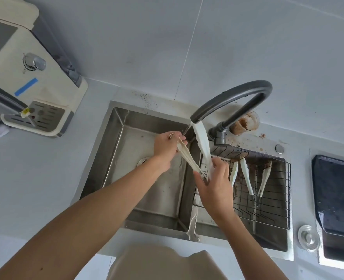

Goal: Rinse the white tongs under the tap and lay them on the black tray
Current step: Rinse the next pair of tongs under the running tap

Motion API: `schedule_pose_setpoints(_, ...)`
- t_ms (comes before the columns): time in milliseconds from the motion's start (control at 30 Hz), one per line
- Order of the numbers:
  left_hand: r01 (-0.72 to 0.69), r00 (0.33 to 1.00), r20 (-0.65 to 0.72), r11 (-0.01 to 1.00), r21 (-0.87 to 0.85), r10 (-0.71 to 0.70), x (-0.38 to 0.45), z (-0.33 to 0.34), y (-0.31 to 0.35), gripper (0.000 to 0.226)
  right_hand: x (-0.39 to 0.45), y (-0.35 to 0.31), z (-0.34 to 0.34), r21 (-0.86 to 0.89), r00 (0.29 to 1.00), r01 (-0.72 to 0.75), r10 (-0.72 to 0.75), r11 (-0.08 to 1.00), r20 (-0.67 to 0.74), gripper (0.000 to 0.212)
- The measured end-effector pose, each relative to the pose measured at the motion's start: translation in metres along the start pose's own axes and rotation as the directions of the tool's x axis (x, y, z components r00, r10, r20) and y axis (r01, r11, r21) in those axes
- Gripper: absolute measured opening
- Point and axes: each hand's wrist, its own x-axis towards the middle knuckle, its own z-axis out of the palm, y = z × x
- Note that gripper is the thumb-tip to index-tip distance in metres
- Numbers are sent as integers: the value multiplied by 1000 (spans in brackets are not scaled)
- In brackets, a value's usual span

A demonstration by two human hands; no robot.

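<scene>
While water ran from the grey tap (195, 118) over the sink (114, 126), the white tongs (204, 150) were held spread above the divider between the two basins. The right hand (214, 185) gripped them near the hinge, thumb and fingers curled round the joined end. One arm of the tongs reached up to the spout; the left hand (165, 147) pinched the tip of the other arm, fingers bent round it in the stream. In the right basin, a wire rack (272, 211) carried more white tongs (246, 176), lying apart from the held pair. The black tray (336, 195) sat well apart on the counter at far right.
</scene>
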Motion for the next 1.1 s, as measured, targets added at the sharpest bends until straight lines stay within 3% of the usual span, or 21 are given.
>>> schedule_pose_setpoints(167, -11, 997, 72, 999, -44, 14, 1, 5, 5, 28, -2, 5, -1, 234, 982, -168, 141, 958, 128, 69)
schedule_pose_setpoints(267, 29, 991, 134, 994, -108, -14, 5, 7, 6, 36, -3, 9, 0, 373, 963, -243, 176, 896, 205, 54)
schedule_pose_setpoints(433, 145, 969, 226, 969, -200, -98, 6, 4, 3, 41, -2, 12, 0, 409, 922, -372, 283, 833, 262, 79)
schedule_pose_setpoints(567, 79, 977, 200, 996, -43, -69, 10, 0, -3, 27, 1, 10, -4, 408, 908, -406, 312, 818, 278, 97)
schedule_pose_setpoints(667, 37, 988, 152, 999, 16, -39, 12, -4, -6, 30, 5, 7, -6, 413, 884, -457, 350, 788, 310, 101)
schedule_pose_setpoints(900, -12, 1000, -17, 999, 44, 13, 17, -9, 1, 13, 25, -6, -7, 365, 886, -438, 326, 822, 329, 74)
schedule_pose_setpoints(1000, -3, 999, -49, 1000, 21, 4, 19, -7, 2, 27, 24, -6, -11, 392, 890, -437, 326, 809, 319, 93)
schedule_pose_setpoints(1100, 46, 999, 2, 999, -29, -46, 20, -6, 2, 33, 21, -1, -17, 396, 876, -470, 364, 788, 315, 113)
